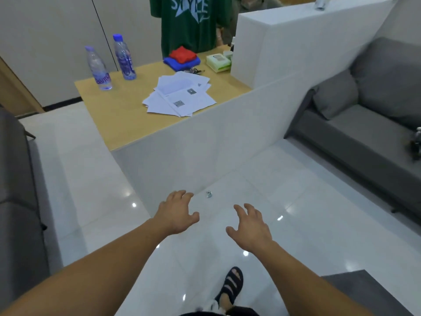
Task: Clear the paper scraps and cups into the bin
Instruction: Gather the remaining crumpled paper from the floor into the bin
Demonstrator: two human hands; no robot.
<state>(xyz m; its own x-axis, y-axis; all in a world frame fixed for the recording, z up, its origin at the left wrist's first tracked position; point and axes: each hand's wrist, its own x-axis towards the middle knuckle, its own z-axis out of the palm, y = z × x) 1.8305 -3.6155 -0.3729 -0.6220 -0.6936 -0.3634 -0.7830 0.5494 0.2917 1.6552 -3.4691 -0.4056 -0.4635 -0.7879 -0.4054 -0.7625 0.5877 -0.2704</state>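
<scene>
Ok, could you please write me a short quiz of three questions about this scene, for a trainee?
1. True or false: the left hand holds something.
2. How many water bottles stand on the wooden table? A one, B two, C three.
3. Fill in: the small scrap lies on the ____.
Key: 1 false; 2 B; 3 floor.

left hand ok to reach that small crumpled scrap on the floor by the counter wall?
Probably yes. The left hand is open and empty; the scrap lies on bare floor just beyond it in view, nothing between. The hand may need lowering.
</scene>
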